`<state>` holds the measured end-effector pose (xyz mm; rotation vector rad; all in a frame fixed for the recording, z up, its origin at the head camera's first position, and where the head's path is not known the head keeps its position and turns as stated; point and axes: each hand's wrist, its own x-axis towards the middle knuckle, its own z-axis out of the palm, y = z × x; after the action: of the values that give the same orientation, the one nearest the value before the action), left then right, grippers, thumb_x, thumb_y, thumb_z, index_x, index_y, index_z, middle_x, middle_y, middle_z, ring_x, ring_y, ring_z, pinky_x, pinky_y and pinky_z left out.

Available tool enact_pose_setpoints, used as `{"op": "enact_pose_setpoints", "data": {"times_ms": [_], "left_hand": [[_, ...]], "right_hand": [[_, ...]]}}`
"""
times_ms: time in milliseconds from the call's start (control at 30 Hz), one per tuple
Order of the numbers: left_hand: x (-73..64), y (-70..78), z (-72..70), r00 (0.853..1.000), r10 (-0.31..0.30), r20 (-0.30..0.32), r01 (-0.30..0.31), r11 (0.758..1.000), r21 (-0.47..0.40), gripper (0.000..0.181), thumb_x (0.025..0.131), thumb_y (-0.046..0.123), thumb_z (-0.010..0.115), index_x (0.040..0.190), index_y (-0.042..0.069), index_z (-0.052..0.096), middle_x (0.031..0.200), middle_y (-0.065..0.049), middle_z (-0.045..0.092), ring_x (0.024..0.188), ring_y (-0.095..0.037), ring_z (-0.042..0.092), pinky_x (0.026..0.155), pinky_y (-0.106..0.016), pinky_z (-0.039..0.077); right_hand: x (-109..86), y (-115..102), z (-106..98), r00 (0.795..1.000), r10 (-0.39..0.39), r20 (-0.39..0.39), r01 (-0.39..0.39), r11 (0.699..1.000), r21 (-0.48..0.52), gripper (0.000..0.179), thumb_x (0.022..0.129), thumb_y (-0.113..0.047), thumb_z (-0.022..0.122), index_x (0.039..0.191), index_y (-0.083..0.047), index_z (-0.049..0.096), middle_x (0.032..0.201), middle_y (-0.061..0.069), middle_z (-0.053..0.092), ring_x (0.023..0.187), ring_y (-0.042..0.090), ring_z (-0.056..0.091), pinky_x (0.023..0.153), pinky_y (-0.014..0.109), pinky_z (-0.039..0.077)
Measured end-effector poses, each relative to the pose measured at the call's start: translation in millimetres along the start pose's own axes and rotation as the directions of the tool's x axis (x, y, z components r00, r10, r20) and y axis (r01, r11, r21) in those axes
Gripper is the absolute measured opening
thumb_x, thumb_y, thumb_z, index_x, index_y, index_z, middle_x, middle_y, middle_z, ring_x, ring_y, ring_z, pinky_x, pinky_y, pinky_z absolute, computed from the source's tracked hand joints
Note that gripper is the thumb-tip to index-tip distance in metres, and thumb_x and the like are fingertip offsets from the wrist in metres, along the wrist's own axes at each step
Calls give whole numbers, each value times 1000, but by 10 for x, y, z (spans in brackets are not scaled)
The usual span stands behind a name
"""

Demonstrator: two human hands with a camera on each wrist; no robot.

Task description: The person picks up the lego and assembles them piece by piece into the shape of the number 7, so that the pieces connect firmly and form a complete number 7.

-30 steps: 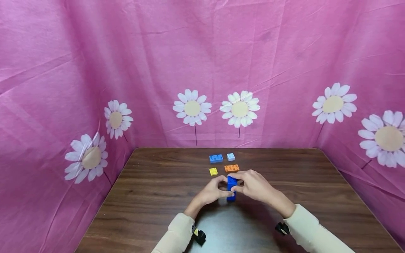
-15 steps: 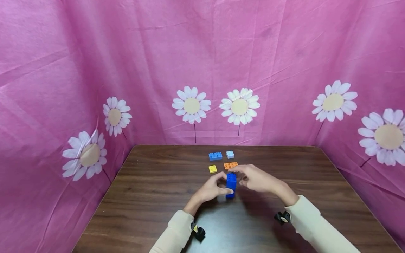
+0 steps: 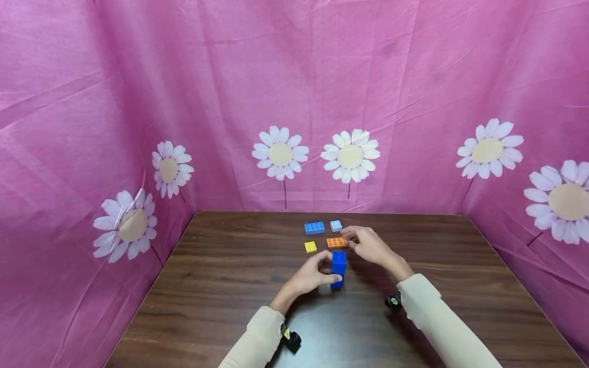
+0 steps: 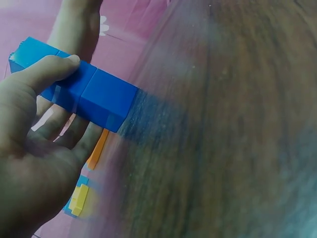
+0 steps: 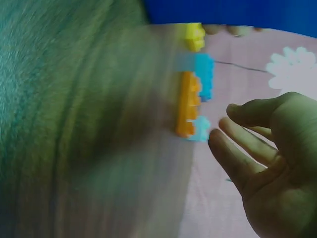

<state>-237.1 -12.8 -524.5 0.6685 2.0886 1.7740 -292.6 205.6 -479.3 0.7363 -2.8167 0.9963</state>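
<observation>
Upright on the table stands a tower of dark blue toy building bricks (image 3: 338, 266), also large in the left wrist view, where seams between its bricks show. My left hand (image 3: 311, 275) grips it from the left, thumb across the near face and fingers behind. Beyond the tower, my right hand (image 3: 369, 246) holds nothing, its fingers loosely bent and spread. Its fingertips overlap the right end of an orange brick (image 3: 335, 242) in the head view. Just behind lies a small light blue brick (image 3: 336, 225). In the right wrist view, the orange brick (image 5: 186, 106) shows beside the fingers.
A blue eight-stud brick (image 3: 314, 228) lies left of the light blue one, and a small yellow brick (image 3: 310, 247) is nearer. The dark wooden table (image 3: 221, 276) ends at a pink curtain (image 3: 395, 92) with white flowers.
My right hand has let go of the blue tower and moved away and back to the orange brick. The left hand keeps its grip on the tower.
</observation>
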Motion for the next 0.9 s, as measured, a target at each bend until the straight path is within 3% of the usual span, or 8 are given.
{"op": "enact_pose_setpoints", "data": {"times_ms": [133,367,600,900], "left_hand": [[10,2,23,1000,1,1,-1,1000,1,32,87,14,75,113,12,56,107,-4,67,101,-14,66,85,-26,54],[23,-6,78,999,-2,-33,4,999,47,32,86,22,76,111,16,57,107,1,67,101,-11,64,86,-24,53],[64,-13,130,999,12,-41,-11,999,31,32,87,21,75,112,14,56,112,0,63,102,-10,63,89,-26,54],[100,0,174,997,22,-72,-18,998,53,30,86,18,76,109,13,57,111,-1,65,101,-10,64,89,-27,54]], "right_hand": [[66,117,111,1000,-23,-14,22,996,-83,35,88,1,66,122,1,64,119,16,67,108,32,65,92,50,53],[86,228,236,999,-7,43,15,983,-185,43,88,-7,71,129,-2,61,133,19,59,122,38,56,103,55,45],[57,291,262,995,-94,17,95,959,-265,29,84,-4,75,113,-3,70,111,12,71,100,29,61,90,48,52],[11,302,244,996,-94,3,91,960,-266,30,81,0,74,111,-3,70,107,13,68,100,30,61,89,49,53]]}}
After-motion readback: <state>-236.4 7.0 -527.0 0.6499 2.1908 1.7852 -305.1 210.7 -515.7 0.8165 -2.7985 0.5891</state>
